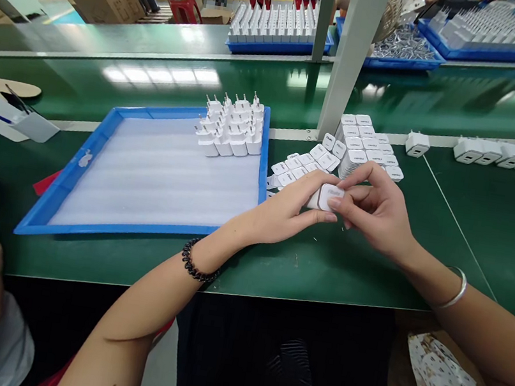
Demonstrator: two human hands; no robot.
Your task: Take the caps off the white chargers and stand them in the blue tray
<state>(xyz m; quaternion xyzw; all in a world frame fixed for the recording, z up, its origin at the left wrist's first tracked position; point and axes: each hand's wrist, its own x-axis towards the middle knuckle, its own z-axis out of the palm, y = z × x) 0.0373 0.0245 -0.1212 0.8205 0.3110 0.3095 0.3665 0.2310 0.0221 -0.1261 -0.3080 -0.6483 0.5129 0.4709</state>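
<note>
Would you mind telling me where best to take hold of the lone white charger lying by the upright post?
Probably by the two flat side faces of the lone white charger, coming from above. It lies flat on the green table, apart from the post, with bare table on either side for the fingers.

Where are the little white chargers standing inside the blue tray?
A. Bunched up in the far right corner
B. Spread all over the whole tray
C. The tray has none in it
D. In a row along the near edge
A: the white chargers stand packed together in the far right corner of the blue tray, prongs up, while both hands, left hand and right hand, hold one charger beside it.
</note>
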